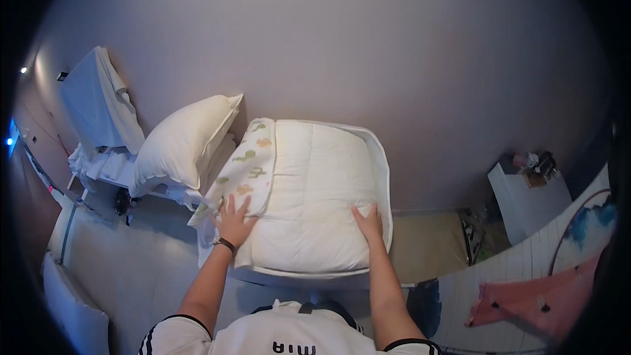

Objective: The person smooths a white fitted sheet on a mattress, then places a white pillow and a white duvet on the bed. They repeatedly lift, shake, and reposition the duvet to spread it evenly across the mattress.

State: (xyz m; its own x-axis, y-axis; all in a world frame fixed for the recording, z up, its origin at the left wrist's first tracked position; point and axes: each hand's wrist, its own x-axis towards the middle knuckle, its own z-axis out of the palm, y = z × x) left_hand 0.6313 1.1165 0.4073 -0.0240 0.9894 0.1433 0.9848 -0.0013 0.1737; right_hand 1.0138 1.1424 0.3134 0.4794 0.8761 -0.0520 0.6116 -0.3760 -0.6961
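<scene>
1. The white quilt (322, 190) lies folded in front of the person, near the wall, inside a pale rim (385, 177).
2. The left hand (235, 223) rests with fingers spread on the patterned cloth (255, 158) and quilt edge, gripping nothing.
3. The right hand (369, 222) presses the quilt's right side, fingers apart, unclenched.
4. It looks soft, puffy and light; both side edges seem the best hold.

The left fingers (231, 208) rest on cactus-print cloth (255, 164), the right fingers (374, 215) on a white quilt (322, 184).
</scene>
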